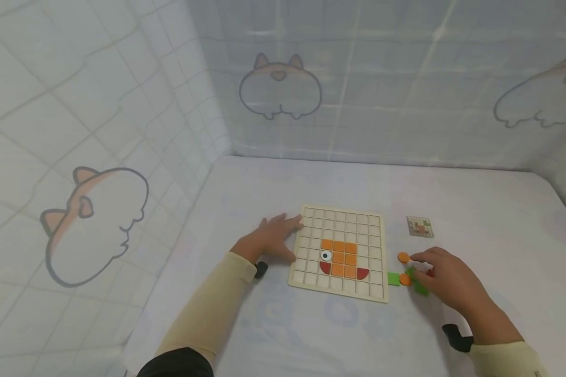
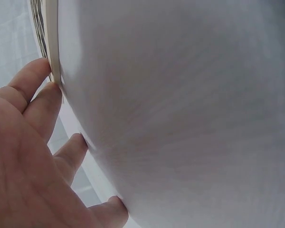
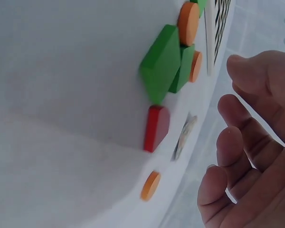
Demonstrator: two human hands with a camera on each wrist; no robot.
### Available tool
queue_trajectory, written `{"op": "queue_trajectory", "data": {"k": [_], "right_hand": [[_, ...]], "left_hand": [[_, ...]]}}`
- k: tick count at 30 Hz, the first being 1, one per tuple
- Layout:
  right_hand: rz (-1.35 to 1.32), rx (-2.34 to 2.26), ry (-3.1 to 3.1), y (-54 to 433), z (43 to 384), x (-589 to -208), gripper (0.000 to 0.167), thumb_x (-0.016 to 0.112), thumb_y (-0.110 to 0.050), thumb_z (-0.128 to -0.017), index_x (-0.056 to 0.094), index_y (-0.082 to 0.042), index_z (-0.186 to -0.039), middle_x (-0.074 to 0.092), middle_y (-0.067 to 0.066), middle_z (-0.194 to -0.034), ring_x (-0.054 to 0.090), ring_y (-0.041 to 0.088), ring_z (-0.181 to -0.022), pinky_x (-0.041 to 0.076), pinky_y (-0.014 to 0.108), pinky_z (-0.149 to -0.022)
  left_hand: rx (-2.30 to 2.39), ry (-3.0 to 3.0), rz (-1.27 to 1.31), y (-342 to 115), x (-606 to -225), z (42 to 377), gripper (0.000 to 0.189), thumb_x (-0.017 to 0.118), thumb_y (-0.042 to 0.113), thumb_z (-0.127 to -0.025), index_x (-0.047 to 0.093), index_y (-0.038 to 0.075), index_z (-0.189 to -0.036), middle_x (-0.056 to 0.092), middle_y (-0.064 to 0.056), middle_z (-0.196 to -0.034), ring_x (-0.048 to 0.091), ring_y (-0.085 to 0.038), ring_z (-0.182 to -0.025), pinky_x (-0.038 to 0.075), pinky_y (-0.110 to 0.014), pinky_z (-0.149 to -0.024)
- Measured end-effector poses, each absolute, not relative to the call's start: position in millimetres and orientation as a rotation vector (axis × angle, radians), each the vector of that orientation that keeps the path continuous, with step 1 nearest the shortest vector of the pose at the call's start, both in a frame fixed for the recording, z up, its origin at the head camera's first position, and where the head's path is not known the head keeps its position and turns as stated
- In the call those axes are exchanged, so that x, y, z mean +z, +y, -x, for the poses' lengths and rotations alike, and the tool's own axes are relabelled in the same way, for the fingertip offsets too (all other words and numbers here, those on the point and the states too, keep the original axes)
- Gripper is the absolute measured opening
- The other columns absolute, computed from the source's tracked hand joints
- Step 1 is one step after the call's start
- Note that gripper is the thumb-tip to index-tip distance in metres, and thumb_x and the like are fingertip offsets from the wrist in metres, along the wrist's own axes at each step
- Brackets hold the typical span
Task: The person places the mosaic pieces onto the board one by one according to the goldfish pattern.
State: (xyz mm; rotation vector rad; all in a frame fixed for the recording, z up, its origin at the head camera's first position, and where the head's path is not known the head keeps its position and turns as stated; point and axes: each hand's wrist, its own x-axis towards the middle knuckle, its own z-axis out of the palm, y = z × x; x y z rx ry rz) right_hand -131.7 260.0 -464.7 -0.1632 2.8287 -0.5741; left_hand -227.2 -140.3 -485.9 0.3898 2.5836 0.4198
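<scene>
A pale gridded board [image 1: 306, 241] carries orange squares [image 1: 338, 258], a white eye disc [image 1: 326, 255] and two red pieces [image 1: 362, 273]. My left hand [image 1: 271, 238] touches the board's left edge with its fingers spread; in the left wrist view, two fingertips [image 2: 52, 92] meet the board's side [image 2: 52, 38]. Over the loose pieces to the right, my right hand [image 1: 453, 280] hovers with bent fingers and nothing between them. Below it lie green squares [image 3: 161, 61], orange discs [image 3: 188, 23] and a red half-round piece [image 3: 156, 128], partly hidden by the hand in the head view.
A small picture card [image 1: 420, 226] lies beyond the right hand, beside the board's upper right. A single orange disc [image 3: 150, 185] sits apart from the others. Pale curtains [image 1: 377, 104] with animal drawings line the back and left of the white table [image 1: 264, 183].
</scene>
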Motion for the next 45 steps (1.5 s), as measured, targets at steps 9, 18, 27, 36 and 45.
{"op": "queue_trajectory", "data": {"k": [9, 18, 27, 36, 45], "right_hand": [[0.051, -0.594, 2.733, 269, 118, -476, 0.045, 0.081, -0.027, -0.084, 0.072, -0.006, -0.122, 0.070, 0.009, -0.108, 0.062, 0.025, -0.094, 0.055, 0.048, -0.078], [0.064, -0.546, 2.754, 269, 107, -485, 0.045, 0.085, -0.027, -0.079, 0.073, -0.009, -0.119, 0.067, 0.016, -0.123, 0.061, 0.039, -0.113, 0.051, 0.061, -0.093], [0.177, -0.381, 2.815, 267, 106, -485, 0.040, 0.086, -0.022, -0.078, 0.075, -0.014, -0.115, 0.070, 0.005, -0.115, 0.066, 0.032, -0.108, 0.055, 0.056, -0.088], [0.236, -0.290, 2.798, 261, 111, -480, 0.036, 0.083, -0.015, -0.078, 0.075, -0.018, -0.113, 0.069, -0.003, -0.104, 0.063, 0.019, -0.088, 0.058, 0.048, -0.078], [0.283, -0.491, 2.816, 254, 128, -471, 0.035, 0.079, -0.021, -0.080, 0.072, -0.013, -0.114, 0.066, 0.000, -0.100, 0.056, 0.019, -0.086, 0.051, 0.039, -0.072]], "left_hand": [[0.421, 2.590, -0.399, -142, -488, 228, 0.098, 0.084, 0.042, -0.073, 0.036, 0.035, -0.158, 0.022, 0.016, -0.168, 0.008, -0.021, -0.160, 0.001, -0.059, -0.127], [0.422, 2.586, -0.399, -143, -489, 228, 0.098, 0.084, 0.043, -0.073, 0.036, 0.035, -0.158, 0.022, 0.016, -0.168, 0.008, -0.021, -0.160, 0.002, -0.059, -0.127], [0.426, 2.585, -0.387, -142, -489, 228, 0.099, 0.084, 0.042, -0.072, 0.036, 0.035, -0.158, 0.023, 0.016, -0.168, 0.008, -0.021, -0.160, 0.001, -0.059, -0.127], [0.427, 2.581, -0.392, -142, -490, 228, 0.098, 0.084, 0.043, -0.073, 0.036, 0.035, -0.158, 0.022, 0.017, -0.168, 0.007, -0.020, -0.160, 0.001, -0.059, -0.127], [0.442, 2.573, -0.411, -143, -490, 229, 0.098, 0.085, 0.042, -0.073, 0.037, 0.034, -0.158, 0.022, 0.015, -0.169, 0.007, -0.022, -0.160, 0.002, -0.060, -0.126]]}}
